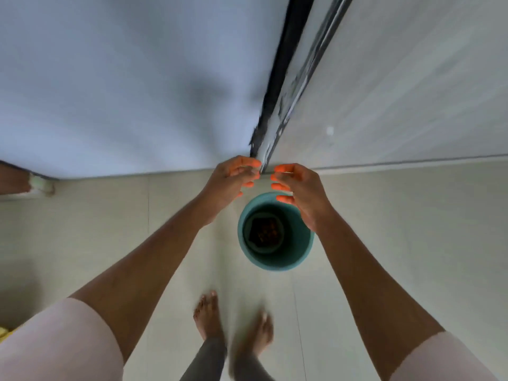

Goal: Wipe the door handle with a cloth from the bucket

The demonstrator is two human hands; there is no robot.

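- We see pale pink short sleeves [63,342] ending above the elbows, forearms bare.
- Bright orange polish marks the fingernails of our left hand [231,178] and right hand [299,188].
- We wear dark grey leggings [204,361]; our feet [209,314] are bare.

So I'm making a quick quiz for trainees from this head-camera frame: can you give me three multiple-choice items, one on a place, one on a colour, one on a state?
1. Where does the bucket stand?
A. on the floor ahead of the bare feet
B. on a shelf
C. hung on the door

2. What colour is the bucket?
A. red
B. teal
C. yellow

3. What do the left hand and right hand hold?
A. a cloth each
B. one cloth between them
C. nothing

Answers: 1 A, it sits on the floor tiles beyond the feet, near the wall. 2 B, its rim and wall are blue-green. 3 C, both hands hover over the bucket with curled, empty fingers.
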